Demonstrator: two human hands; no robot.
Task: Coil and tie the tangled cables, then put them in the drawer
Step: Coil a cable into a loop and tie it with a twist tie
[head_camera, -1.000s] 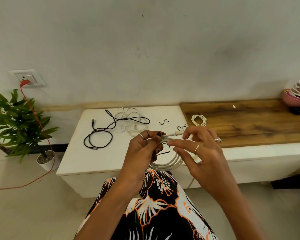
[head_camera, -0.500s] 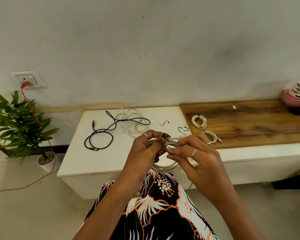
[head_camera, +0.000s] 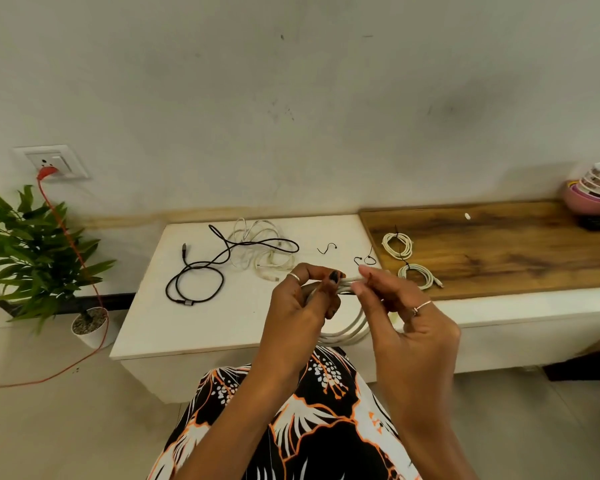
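I hold a coiled white cable above the front edge of the white table. My left hand grips the top of the coil. My right hand pinches the same bundle from the right, a thin dark tie at its fingertips. A loose black cable and a tangled white cable lie on the table behind. Two tied white coils rest on the wooden top. No drawer can be made out.
Two black twist ties lie on the table. A wooden counter extends right, with stacked bowls at its far end. A potted plant stands at left, with a red cord from the wall socket.
My right hand has come down and in, closing on the coil beside the left hand. The second tied coil on the wood, hidden a second ago, is now visible.
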